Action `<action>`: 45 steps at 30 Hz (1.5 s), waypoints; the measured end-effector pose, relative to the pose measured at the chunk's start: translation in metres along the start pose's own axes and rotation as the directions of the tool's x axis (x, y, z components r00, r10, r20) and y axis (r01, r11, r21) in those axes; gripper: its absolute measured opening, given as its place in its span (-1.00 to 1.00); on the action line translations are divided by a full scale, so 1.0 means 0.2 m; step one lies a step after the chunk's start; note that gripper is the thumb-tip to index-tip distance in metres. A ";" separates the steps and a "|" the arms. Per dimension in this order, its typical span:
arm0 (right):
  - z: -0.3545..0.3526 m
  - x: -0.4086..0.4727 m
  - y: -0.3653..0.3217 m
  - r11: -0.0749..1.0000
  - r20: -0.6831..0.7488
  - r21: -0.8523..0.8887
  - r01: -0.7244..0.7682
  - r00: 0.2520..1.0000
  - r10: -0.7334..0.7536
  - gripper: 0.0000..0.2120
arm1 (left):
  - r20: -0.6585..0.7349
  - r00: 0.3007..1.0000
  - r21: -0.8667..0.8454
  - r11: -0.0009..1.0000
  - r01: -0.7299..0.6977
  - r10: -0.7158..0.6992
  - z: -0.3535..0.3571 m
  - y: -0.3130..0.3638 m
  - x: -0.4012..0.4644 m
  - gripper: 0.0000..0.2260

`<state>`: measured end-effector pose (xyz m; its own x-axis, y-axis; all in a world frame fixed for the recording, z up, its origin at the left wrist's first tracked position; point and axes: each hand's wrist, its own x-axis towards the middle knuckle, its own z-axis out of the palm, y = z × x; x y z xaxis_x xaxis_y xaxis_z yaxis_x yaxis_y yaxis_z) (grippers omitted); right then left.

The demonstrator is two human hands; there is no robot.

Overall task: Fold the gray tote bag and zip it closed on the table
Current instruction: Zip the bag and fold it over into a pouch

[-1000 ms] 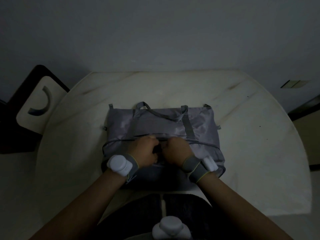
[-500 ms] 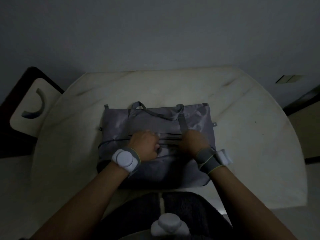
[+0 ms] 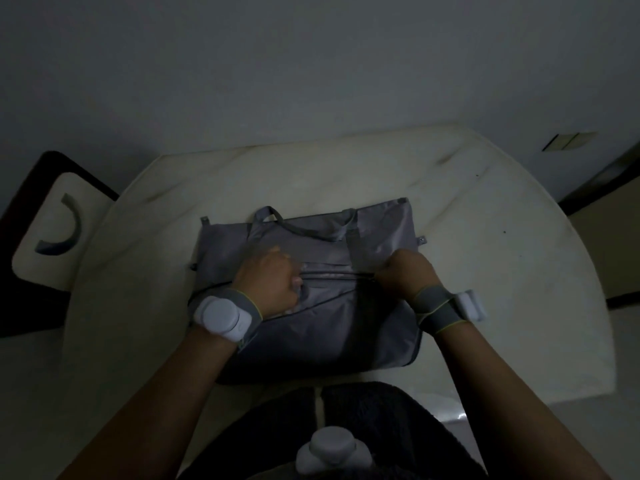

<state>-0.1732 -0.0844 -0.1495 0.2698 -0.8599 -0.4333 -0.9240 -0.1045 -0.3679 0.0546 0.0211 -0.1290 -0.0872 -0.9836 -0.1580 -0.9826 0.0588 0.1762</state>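
The gray tote bag [image 3: 311, 306] lies flat on the counter [image 3: 502, 271], long axis left-right, handles away. Left hand [image 3: 268, 285] fingers clamp its fabric; right hand [image 3: 405, 273] fingers pinch its zipper line.

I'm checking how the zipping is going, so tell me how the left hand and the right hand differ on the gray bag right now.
The left hand sits near the middle of the gray tote bag, bunching fabric by the zipper line; the right hand is out toward the bag's right side, pinching at the zipper line's end. The left wrist's white device faces up; the right one sits on the outer side. Both hands are curled onto the bag, which lies on the table.
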 end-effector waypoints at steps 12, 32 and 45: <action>0.16 -0.18 0.50 0.971 -0.057 0.237 -0.031 0.997 0.046 -0.61 | 0.141 0.982 0.083 0.987 -0.137 0.125 0.24 0.51 0.35 -0.64; -0.24 -0.20 -0.01 0.868 -0.703 0.054 0.493 0.636 -0.317 -0.89 | -0.285 0.951 -0.358 0.934 0.014 -0.123 -0.44 0.19 0.18 -0.77; -0.07 -0.26 -0.15 0.762 -0.374 0.436 0.479 0.866 -0.331 -0.85 | -0.374 0.886 -0.467 0.881 0.075 -0.274 -0.30 0.10 0.05 -0.76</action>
<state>-0.1640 -0.0440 -0.1049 0.4383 -0.8972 0.0539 -0.4561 -0.2736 -0.8468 0.0443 0.0031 -0.0687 0.2530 -0.9515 0.1749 -0.7956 -0.1018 0.5973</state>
